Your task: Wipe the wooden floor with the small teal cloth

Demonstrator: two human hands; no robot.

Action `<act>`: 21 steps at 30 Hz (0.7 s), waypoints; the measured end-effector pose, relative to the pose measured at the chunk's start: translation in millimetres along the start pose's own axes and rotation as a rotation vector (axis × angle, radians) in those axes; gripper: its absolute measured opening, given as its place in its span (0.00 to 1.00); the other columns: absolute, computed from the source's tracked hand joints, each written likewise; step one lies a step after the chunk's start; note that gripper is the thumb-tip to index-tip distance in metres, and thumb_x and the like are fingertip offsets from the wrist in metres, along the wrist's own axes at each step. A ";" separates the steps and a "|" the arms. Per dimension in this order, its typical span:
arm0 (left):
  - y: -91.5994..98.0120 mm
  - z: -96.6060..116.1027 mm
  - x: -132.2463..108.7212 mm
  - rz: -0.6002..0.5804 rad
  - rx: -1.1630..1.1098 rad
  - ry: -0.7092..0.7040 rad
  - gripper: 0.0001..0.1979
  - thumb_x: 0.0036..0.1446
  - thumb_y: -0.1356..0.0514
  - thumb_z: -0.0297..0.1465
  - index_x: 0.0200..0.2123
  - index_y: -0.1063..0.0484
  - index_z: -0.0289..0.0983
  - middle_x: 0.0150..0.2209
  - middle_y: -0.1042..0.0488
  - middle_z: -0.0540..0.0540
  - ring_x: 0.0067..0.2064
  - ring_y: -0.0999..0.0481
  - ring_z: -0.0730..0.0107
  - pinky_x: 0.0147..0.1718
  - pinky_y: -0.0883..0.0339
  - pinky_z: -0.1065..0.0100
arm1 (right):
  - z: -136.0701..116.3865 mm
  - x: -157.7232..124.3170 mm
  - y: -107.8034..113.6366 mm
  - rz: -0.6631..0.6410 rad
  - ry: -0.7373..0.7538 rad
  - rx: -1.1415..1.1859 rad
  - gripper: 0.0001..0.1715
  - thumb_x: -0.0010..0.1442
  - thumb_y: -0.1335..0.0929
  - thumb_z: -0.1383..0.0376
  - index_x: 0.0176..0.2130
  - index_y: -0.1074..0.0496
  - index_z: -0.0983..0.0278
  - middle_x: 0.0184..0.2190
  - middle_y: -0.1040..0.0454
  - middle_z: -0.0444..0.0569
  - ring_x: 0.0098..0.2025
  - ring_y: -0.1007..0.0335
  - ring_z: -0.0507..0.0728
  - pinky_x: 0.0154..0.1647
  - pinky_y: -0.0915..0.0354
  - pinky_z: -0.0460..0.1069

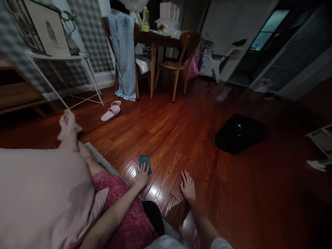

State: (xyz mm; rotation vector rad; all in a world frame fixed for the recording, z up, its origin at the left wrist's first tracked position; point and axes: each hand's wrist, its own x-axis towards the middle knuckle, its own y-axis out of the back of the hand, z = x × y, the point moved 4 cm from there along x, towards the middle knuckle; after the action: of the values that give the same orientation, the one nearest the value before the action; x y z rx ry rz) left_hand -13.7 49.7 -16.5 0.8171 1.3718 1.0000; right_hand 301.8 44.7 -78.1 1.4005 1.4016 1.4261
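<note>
My left hand (pixel 142 175) lies flat on the wooden floor (pixel 181 138), fingers stretched out over the near end of a small dark teal cloth (pixel 144 161). A hand's width to the right, my right hand (pixel 187 186) rests palm down on the bare boards, fingers spread, holding nothing. Both forearms reach forward from the bottom of the view.
Another person lies at left in a pink patterned garment (pixel 124 207), feet (pixel 67 126) toward a white side table (pixel 59 57), beside a large pink pillow (pixel 41 193). Pink slippers (pixel 111 111), a black object (pixel 240 133), wooden chairs (pixel 178 62) and a table (pixel 155 38) stand farther off.
</note>
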 end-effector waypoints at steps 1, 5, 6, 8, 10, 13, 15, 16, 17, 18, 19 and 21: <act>3.6 -7.4 3.4 0.020 0.008 0.042 0.35 0.65 0.50 0.42 0.72 0.48 0.40 0.73 0.56 0.36 0.73 0.54 0.45 0.67 0.67 0.37 | -0.4 0.1 1.0 -0.003 -0.003 -0.006 0.39 0.65 0.43 0.67 0.72 0.49 0.57 0.71 0.44 0.49 0.72 0.51 0.58 0.69 0.48 0.58; 7.6 -28.4 7.1 0.050 0.026 0.170 0.35 0.65 0.51 0.41 0.72 0.48 0.36 0.72 0.54 0.32 0.72 0.53 0.40 0.65 0.68 0.34 | -2.6 0.1 4.0 0.005 -0.012 0.007 0.38 0.65 0.44 0.67 0.72 0.50 0.56 0.71 0.42 0.49 0.72 0.50 0.58 0.70 0.49 0.59; 5.7 -27.6 4.9 0.049 0.030 0.161 0.35 0.65 0.51 0.42 0.72 0.47 0.35 0.72 0.53 0.31 0.72 0.53 0.39 0.65 0.67 0.34 | -3.0 0.0 4.2 0.007 -0.012 0.013 0.38 0.65 0.44 0.67 0.72 0.50 0.56 0.71 0.42 0.50 0.72 0.51 0.58 0.70 0.50 0.59; -1.0 -18.0 -2.9 0.035 0.051 0.101 0.36 0.65 0.50 0.42 0.72 0.47 0.33 0.72 0.53 0.30 0.72 0.52 0.37 0.66 0.67 0.36 | -3.3 -0.2 3.8 0.005 -0.014 0.018 0.38 0.66 0.44 0.67 0.72 0.50 0.57 0.71 0.42 0.50 0.73 0.52 0.58 0.71 0.50 0.59; -9.6 -1.6 -12.9 0.006 0.068 0.019 0.37 0.64 0.48 0.43 0.72 0.47 0.33 0.72 0.54 0.31 0.72 0.53 0.37 0.66 0.68 0.37 | -2.9 -0.4 3.2 0.001 -0.018 0.014 0.37 0.66 0.44 0.67 0.72 0.49 0.58 0.71 0.42 0.50 0.73 0.52 0.58 0.71 0.50 0.59; -16.9 23.8 -22.3 -0.027 0.045 -0.130 0.38 0.62 0.45 0.43 0.72 0.48 0.36 0.73 0.55 0.36 0.73 0.57 0.40 0.67 0.72 0.38 | -1.6 -0.8 2.1 -0.005 -0.016 0.003 0.38 0.66 0.44 0.67 0.73 0.51 0.57 0.71 0.43 0.51 0.73 0.51 0.58 0.71 0.50 0.59; -13.4 30.3 -19.5 -0.007 0.016 -0.175 0.38 0.62 0.46 0.42 0.72 0.48 0.38 0.73 0.55 0.38 0.73 0.58 0.44 0.68 0.74 0.41 | -0.8 -0.9 1.7 -0.004 -0.008 -0.003 0.38 0.66 0.44 0.67 0.73 0.52 0.57 0.71 0.44 0.50 0.72 0.51 0.59 0.70 0.50 0.59; -9.5 28.4 -15.0 0.012 0.005 -0.162 0.37 0.62 0.46 0.41 0.72 0.48 0.38 0.73 0.55 0.38 0.73 0.57 0.45 0.68 0.73 0.42 | -0.4 -1.0 1.5 -0.002 -0.005 -0.007 0.38 0.66 0.44 0.67 0.73 0.52 0.56 0.71 0.44 0.50 0.72 0.51 0.59 0.70 0.50 0.59; -4.7 22.9 -9.1 0.037 -0.003 -0.120 0.36 0.63 0.48 0.40 0.72 0.48 0.37 0.73 0.54 0.37 0.73 0.56 0.46 0.68 0.73 0.42 | 0.0 -1.0 1.3 0.000 -0.005 -0.011 0.38 0.66 0.44 0.67 0.73 0.52 0.56 0.71 0.44 0.50 0.72 0.50 0.59 0.70 0.50 0.59; 0.5 14.5 -2.6 0.066 -0.007 -0.055 0.35 0.64 0.49 0.39 0.72 0.48 0.37 0.73 0.53 0.36 0.73 0.54 0.46 0.68 0.71 0.41 | 0.3 -0.9 1.1 0.002 -0.005 -0.014 0.38 0.66 0.44 0.67 0.73 0.52 0.57 0.71 0.44 0.50 0.72 0.50 0.58 0.70 0.49 0.59; 5.4 4.0 3.7 0.092 -0.007 0.022 0.34 0.65 0.50 0.39 0.72 0.47 0.36 0.72 0.52 0.34 0.73 0.53 0.45 0.68 0.70 0.40 | 0.5 -0.9 0.9 0.004 -0.004 -0.015 0.38 0.66 0.44 0.67 0.73 0.52 0.57 0.71 0.43 0.50 0.72 0.50 0.58 0.70 0.49 0.59; 13.0 -17.2 12.5 0.130 0.008 0.164 0.34 0.66 0.51 0.39 0.72 0.47 0.34 0.72 0.50 0.31 0.72 0.51 0.42 0.66 0.68 0.37 | 0.4 -0.6 0.4 0.008 -0.005 -0.015 0.39 0.66 0.44 0.67 0.73 0.52 0.56 0.71 0.43 0.49 0.72 0.50 0.58 0.70 0.49 0.58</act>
State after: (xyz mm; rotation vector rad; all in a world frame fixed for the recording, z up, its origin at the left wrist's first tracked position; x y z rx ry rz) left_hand -32.7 64.5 -10.5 0.8542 1.4777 1.1846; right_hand 302.4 44.1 -77.9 1.4006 1.3808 1.4349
